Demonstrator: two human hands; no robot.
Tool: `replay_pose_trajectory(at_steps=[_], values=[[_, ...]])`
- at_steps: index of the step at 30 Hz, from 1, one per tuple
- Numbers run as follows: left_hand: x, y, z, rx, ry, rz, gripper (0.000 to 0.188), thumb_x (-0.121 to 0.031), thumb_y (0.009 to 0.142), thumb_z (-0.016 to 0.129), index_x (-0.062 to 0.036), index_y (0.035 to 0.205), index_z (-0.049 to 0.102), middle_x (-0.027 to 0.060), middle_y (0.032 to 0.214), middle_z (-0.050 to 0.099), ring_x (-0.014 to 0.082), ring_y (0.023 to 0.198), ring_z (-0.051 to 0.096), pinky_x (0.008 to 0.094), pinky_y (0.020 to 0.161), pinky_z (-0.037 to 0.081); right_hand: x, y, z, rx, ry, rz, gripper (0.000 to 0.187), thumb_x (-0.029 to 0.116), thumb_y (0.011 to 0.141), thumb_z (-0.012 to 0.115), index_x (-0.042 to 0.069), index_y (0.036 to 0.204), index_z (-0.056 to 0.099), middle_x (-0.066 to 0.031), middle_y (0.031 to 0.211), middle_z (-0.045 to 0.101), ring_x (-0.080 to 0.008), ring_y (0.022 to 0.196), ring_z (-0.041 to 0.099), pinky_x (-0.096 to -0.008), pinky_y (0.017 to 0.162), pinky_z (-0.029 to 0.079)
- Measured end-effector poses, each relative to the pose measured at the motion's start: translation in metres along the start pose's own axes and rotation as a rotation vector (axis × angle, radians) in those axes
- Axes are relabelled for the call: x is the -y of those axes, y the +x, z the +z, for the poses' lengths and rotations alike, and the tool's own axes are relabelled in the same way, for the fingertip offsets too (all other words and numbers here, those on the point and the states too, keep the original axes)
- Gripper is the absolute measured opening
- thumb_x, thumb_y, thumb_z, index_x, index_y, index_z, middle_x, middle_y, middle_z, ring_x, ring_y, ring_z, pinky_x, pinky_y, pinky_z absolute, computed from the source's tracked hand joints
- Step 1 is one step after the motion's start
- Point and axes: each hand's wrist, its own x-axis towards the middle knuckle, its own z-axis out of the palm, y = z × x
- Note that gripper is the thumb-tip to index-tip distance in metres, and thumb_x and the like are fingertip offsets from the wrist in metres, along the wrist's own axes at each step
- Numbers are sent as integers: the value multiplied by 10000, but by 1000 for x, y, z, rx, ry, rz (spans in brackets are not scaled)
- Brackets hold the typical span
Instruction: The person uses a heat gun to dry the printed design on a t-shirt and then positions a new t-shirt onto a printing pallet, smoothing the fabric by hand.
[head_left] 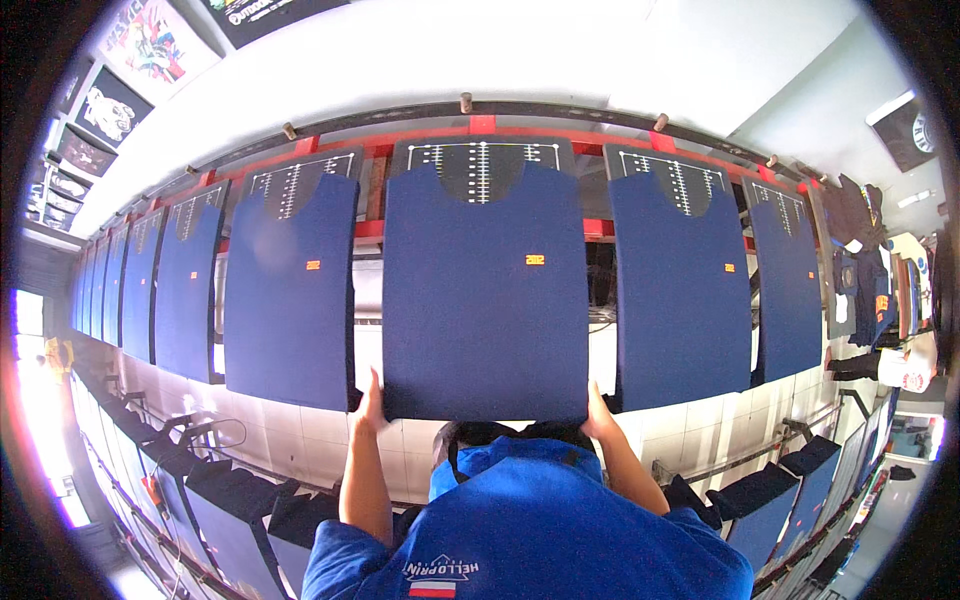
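A navy T-shirt (485, 310) is stretched flat over a dark board in front of me, its neckline toward the far end. A small orange print (535, 260) sits on its right chest area. White ruler marks show on the bare part of the board (425, 160) inside the neckline. My left hand (370, 402) is closed on the shirt at its near left corner. At the near right corner, my right hand (599, 412) grips the shirt's edge the same way. Both thumbs point upward along the sides; the other fingers are mostly hidden beside or under the board.
More boards with navy shirts stand in a row on both sides, such as a left shirt (290, 290) and a right shirt (682, 290). A red and black rail (483, 123) runs behind them. Another row of shirts (235, 505) is lower down. A person (905, 370) is at far right.
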Motion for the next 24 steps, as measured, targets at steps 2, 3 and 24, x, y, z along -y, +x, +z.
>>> replay_pose_trajectory(at_steps=[2,3,24], values=[[59,-32,-51,-65,-27,-58,895,-743,909,346,-13,1420,438,130,1373,549,287,1249,540,440,1082,401,-30,-35,-14,40,-17,59,746,623,963,416,64,1456,397,-120,1428,493,-287,1288,487,-452,1079,383],[69,-56,-40,-68,-36,0,756,-624,952,438,-26,1416,449,109,1355,568,260,1248,544,436,1077,409,-34,-59,-21,23,-174,51,676,535,967,480,48,1432,425,-122,1409,511,-274,1276,500,-438,1071,392],[-389,-230,259,109,-94,1154,236,-186,928,651,-4,1078,653,99,1058,698,178,931,680,334,855,543,411,-223,279,88,41,-1197,278,244,929,638,13,1082,646,-115,1078,697,-267,970,671,-427,890,523]])
